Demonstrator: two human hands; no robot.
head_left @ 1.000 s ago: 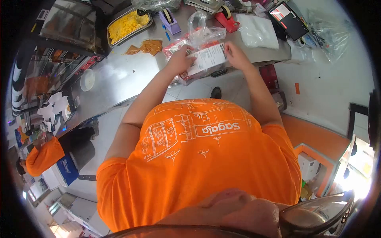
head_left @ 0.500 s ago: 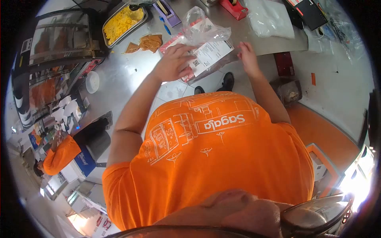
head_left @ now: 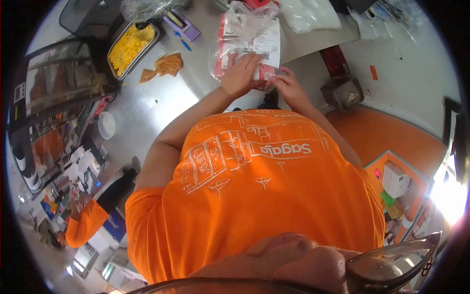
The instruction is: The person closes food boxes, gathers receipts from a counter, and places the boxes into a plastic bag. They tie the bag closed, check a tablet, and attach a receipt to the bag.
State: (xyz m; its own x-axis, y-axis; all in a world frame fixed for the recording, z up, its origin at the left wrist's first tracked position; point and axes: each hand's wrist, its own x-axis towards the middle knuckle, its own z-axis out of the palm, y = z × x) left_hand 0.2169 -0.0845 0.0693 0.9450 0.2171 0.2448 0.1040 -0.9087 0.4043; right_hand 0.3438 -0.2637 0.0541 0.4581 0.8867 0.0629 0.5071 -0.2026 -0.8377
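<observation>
In front of me a clear plastic bag [head_left: 241,20] holds a red-and-white package [head_left: 220,49], with a printed white receipt [head_left: 267,41] on top. My left hand [head_left: 241,74] lies across the near part of the bag, fingers stretched out and partly over the receipt. At the near right corner, my right hand [head_left: 290,87] has its thumb and bent fingers closed on the edge of the bagged package, beside a small red-and-white patch. The exact grip of the right fingertips is partly hidden.
A metal tray of yellow food [head_left: 131,49], brown sauce sachets [head_left: 168,64], a blue pen [head_left: 182,41] and a purple tape dispenser [head_left: 182,24] are on the steel counter [head_left: 142,110]. Clear plastic bags [head_left: 311,14] lie at the far right. A co-worker [head_left: 88,223] stands at left.
The bagged package has turned straighter and sits nearer the counter's edge. My left hand has shifted right. My right hand came from beside the package to its near right corner.
</observation>
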